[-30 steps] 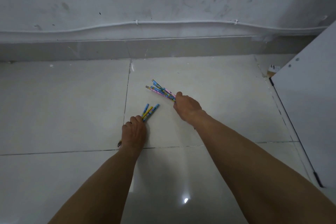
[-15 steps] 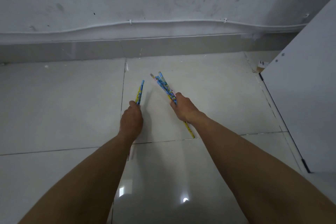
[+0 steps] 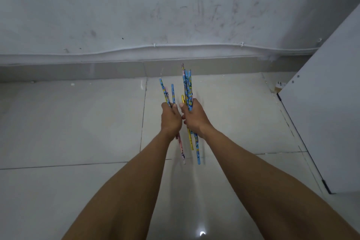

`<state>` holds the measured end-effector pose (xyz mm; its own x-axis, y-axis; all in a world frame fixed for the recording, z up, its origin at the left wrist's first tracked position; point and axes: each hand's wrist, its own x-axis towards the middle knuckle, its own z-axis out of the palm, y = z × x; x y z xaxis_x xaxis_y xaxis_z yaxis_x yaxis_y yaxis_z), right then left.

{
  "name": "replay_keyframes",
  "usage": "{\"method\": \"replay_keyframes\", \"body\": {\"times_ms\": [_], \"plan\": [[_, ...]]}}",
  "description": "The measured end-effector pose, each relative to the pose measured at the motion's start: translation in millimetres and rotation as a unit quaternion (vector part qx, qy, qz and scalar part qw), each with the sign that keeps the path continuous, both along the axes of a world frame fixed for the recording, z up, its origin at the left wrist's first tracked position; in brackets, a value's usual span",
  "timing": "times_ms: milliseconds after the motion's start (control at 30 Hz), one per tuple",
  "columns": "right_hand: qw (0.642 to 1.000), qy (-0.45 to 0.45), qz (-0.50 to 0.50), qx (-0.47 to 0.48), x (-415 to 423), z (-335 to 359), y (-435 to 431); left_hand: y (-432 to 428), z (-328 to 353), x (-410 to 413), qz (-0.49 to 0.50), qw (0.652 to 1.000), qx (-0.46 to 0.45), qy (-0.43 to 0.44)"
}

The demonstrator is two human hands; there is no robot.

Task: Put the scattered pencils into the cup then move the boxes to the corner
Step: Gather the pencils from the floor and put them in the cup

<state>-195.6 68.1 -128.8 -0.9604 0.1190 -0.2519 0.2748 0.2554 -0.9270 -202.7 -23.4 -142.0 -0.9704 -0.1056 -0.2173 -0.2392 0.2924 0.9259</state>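
My left hand (image 3: pixel 171 119) is closed around a small bunch of patterned blue, yellow and pink pencils (image 3: pixel 167 93), whose tips fan out above my fist and whose ends stick out below my wrist. My right hand (image 3: pixel 193 117) grips a larger bundle of pencils (image 3: pixel 187 84) that stands nearly upright. Both fists are held side by side and almost touching, lifted above the tiled floor. No cup and no boxes are in view.
The floor (image 3: pixel 78 132) is pale glossy tile, meeting a scuffed white wall (image 3: pixel 175 15) with a cable running along its base. A white panel (image 3: pixel 331 103) leans in from the right, with a small cardboard scrap (image 3: pixel 279 86) by its far corner.
Both hands lifted their pencils off the floor and came together at the centre. The pencils swung from lying flat to pointing upward.
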Motion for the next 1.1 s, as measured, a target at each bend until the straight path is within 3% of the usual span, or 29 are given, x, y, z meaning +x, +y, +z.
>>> {"method": "replay_keyframes", "body": {"times_ms": [333, 533, 733, 1100], "plan": [[0.991, 0.126, -0.032, -0.014, -30, 78, 10, 19, 78, -30, 0.023, 0.991, 0.058, 0.119], [0.989, 0.131, -0.056, -0.051, -31, 144, 12, 20, 160, -32, 0.032, 0.990, 0.037, 0.130], [0.987, 0.129, -0.091, -0.041, -18, 265, 18, 36, 287, -24, 0.021, 0.988, 0.049, 0.148], [0.975, 0.164, -0.147, -0.025, -20, 563, 76, 97, 577, -33, -0.025, 0.986, 0.067, 0.153]]}}
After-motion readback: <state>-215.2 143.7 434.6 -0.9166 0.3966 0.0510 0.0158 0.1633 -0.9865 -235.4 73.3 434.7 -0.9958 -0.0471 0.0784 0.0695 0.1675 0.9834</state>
